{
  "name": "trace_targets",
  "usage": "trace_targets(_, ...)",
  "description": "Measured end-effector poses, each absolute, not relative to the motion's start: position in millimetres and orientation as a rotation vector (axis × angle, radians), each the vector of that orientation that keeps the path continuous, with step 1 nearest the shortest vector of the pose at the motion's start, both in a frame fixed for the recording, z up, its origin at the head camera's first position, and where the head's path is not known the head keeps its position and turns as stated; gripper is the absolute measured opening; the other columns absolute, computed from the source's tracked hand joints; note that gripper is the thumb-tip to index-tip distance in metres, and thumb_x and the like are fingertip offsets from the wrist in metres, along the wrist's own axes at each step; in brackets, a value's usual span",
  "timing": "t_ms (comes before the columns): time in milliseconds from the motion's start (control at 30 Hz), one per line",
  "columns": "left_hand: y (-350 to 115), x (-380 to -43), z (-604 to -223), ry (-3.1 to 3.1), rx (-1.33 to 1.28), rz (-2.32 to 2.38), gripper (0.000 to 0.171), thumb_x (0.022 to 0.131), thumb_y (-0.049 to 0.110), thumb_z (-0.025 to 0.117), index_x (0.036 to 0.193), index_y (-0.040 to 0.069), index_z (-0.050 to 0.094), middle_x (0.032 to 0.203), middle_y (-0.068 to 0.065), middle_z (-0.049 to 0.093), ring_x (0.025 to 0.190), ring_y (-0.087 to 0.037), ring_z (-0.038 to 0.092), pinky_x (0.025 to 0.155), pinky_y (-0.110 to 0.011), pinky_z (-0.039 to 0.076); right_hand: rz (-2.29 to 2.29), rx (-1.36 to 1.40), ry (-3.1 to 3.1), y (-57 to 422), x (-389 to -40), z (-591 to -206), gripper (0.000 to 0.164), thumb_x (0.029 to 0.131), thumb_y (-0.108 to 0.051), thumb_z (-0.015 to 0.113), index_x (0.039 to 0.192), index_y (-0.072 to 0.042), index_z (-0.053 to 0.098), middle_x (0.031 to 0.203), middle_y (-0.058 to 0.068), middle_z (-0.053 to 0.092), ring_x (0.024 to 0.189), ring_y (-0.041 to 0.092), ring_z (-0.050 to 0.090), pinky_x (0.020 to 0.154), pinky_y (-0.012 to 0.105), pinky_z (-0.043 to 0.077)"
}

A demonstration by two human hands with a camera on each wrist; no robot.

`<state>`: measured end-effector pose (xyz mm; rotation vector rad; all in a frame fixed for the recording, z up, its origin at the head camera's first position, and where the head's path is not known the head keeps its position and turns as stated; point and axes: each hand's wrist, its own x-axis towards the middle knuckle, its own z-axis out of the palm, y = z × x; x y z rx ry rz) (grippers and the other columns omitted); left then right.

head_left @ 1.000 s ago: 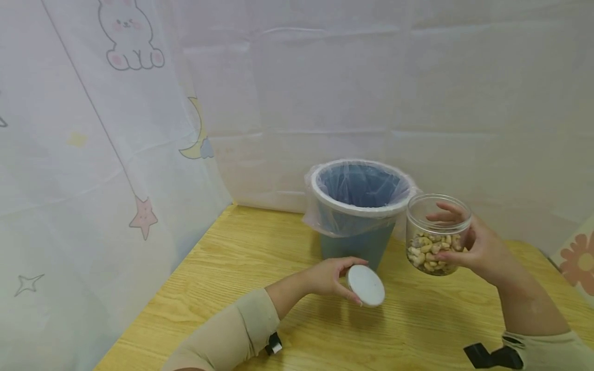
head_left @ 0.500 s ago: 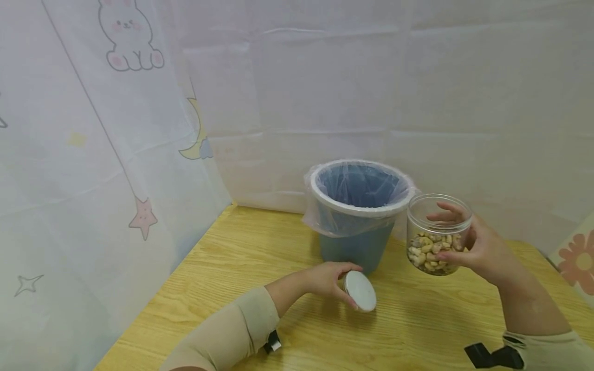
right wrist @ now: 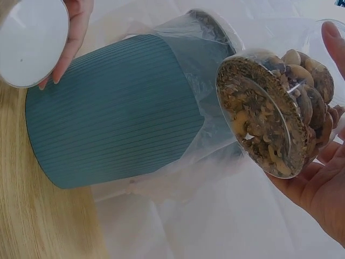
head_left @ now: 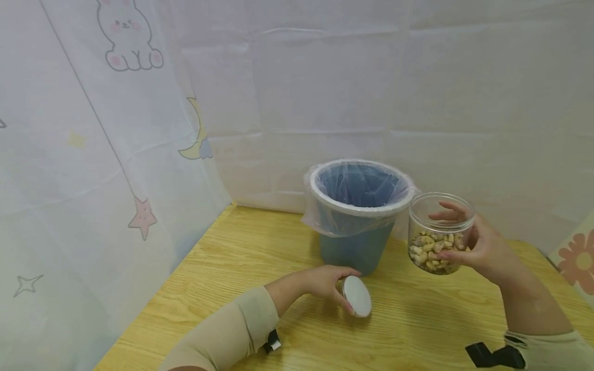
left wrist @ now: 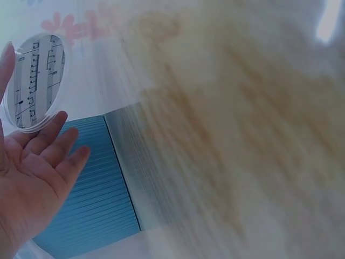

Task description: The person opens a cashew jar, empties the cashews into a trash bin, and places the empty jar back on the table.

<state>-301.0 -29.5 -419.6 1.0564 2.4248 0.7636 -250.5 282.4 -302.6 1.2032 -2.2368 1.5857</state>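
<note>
My left hand (head_left: 325, 284) pinches a round lid (head_left: 358, 297) by its edge, thumb and fingers on opposite sides, above the table in front of the bin. White shows on the side facing the head camera; the left wrist view shows the other face of the lid (left wrist: 39, 81), printed with music notes. To the right, my right hand (head_left: 487, 253) grips a clear, open-topped jar (head_left: 438, 211) around its side, roughly upright and raised. Cashews (head_left: 429, 252) fill about its lower half. Dark crumbs cover the bottom of the jar in the right wrist view.
A blue ribbed bin (head_left: 352, 250) with a white rim and a clear plastic liner (head_left: 320, 216) stands on the wood-grain table (head_left: 223, 278), just behind the hands. The jar is close to the bin's right side. Printed cloth (head_left: 287, 93) hangs behind and at left.
My left hand has tilted the lid and brought it slightly left and down, away from the jar. The right hand and jar have shifted very slightly right.
</note>
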Motion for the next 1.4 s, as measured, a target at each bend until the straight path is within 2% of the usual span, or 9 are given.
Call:
trace_targets(233,-28.7,-302.4,-419.7,2.443,1.056,0.697,0.092,0.065,0.046,0.078,0.142,0.024,0.032,0.141,0.007,0.036,0.126,-0.011,0.038,0.098,-0.026,0.036,1.598,1.219,-2.228,281.6,-251.6,-302.2,0.089,0.072,0.027,0.057,0.144,-0.002,0.013,0.131,0.002,0.041,0.106,0.006,0.054,0.063,0.026,0.054)
trace_targets(433,-24.7,-301.3,-422.8,2.466,1.083,0.650,0.092,0.064,0.044,0.079,0.141,0.022,0.034,0.138,0.009,0.040,0.124,-0.007,0.039,0.098,-0.023,0.035,1.550,1.244,-2.218,280.6,-253.7,-301.0,0.089,0.071,0.026,0.058,0.144,0.000,0.014,0.132,0.004,0.041,0.102,0.005,0.054,0.055,0.024,0.052)
trace_targets(633,-23.3,-300.3,-424.4,2.477,1.086,0.615,0.090,0.063,0.043,0.080,0.139,0.021,0.036,0.131,0.010,0.046,0.117,-0.006,0.044,0.094,-0.022,0.038,1.525,1.184,-2.261,280.2,-251.7,-302.4,0.090,0.071,0.026,0.059,0.144,-0.002,0.015,0.131,0.002,0.041,0.106,0.004,0.053,0.062,0.026,0.054)
trace_targets(733,-23.0,-301.2,-424.9,2.474,1.086,0.599,0.089,0.064,0.044,0.080,0.139,0.022,0.037,0.130,0.011,0.046,0.116,-0.005,0.044,0.093,-0.021,0.038,1.435,1.151,-2.298,280.2,-251.1,-302.9,0.091,0.071,0.024,0.061,0.144,-0.003,0.015,0.131,0.000,0.042,0.099,0.003,0.056,0.055,0.027,0.053)
trace_targets(800,-22.7,-302.4,-425.2,2.472,1.091,0.582,0.089,0.064,0.044,0.079,0.139,0.021,0.037,0.130,0.011,0.046,0.115,-0.004,0.044,0.093,-0.020,0.038,1.396,1.147,-2.311,280.4,-251.4,-303.2,0.091,0.071,0.023,0.062,0.144,-0.004,0.015,0.132,-0.001,0.042,0.085,0.002,0.059,0.049,0.026,0.050)
trace_targets(867,-22.7,-303.5,-425.1,2.467,1.091,0.564,0.089,0.064,0.045,0.079,0.139,0.021,0.037,0.131,0.011,0.045,0.117,-0.004,0.044,0.094,-0.021,0.037,1.410,1.159,-2.304,280.8,-252.3,-303.8,0.091,0.071,0.024,0.061,0.144,-0.003,0.014,0.132,-0.002,0.042,0.085,0.003,0.059,0.048,0.027,0.050)
trace_targets(967,-23.4,-305.6,-425.5,2.465,1.087,0.541,0.089,0.065,0.045,0.079,0.139,0.022,0.036,0.132,0.011,0.044,0.119,-0.005,0.042,0.095,-0.021,0.037,1.485,1.188,-2.284,281.7,-253.8,-305.0,0.090,0.072,0.026,0.058,0.145,-0.003,0.013,0.133,-0.002,0.041,0.092,0.002,0.058,0.053,0.027,0.052)
trace_targets(1033,-24.3,-306.5,-425.3,2.465,1.082,0.529,0.089,0.065,0.045,0.079,0.139,0.022,0.036,0.133,0.011,0.044,0.120,-0.005,0.041,0.095,-0.022,0.036,1.519,1.196,-2.276,282.2,-254.3,-305.7,0.090,0.072,0.026,0.057,0.145,-0.003,0.013,0.133,-0.002,0.040,0.105,0.005,0.054,0.059,0.028,0.054)
trace_targets(1400,-26.4,-307.7,-423.8,2.519,1.136,0.471,0.086,0.062,0.043,0.081,0.135,0.019,0.041,0.125,0.009,0.051,0.113,-0.005,0.047,0.092,-0.020,0.038,1.510,1.201,-2.267,280.9,-254.9,-306.1,0.090,0.072,0.026,0.057,0.145,-0.003,0.013,0.132,0.001,0.041,0.104,0.005,0.054,0.058,0.028,0.053)
